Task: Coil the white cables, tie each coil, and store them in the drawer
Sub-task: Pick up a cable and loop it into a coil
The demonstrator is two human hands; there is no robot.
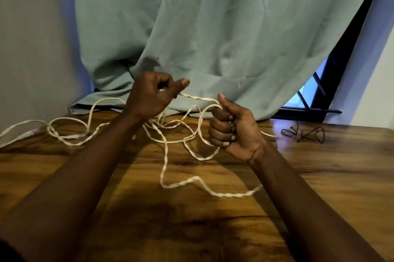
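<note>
With the right hand (232, 131) fisted round the white twisted cable (164, 168) and the left hand (153, 93) pinching it, feed even loops rightward, freeing the tangle lying mid-table and trailing far left across the wooden table (319, 176).

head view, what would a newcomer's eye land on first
Two hands are raised mid-frame: the left hand and the right hand each hold the white cable, fingers curled round it, with a short stretch running between them. The rest sprawls in loose, uncoiled loops across the wooden table. Behind hangs a large teal curtain.
</note>
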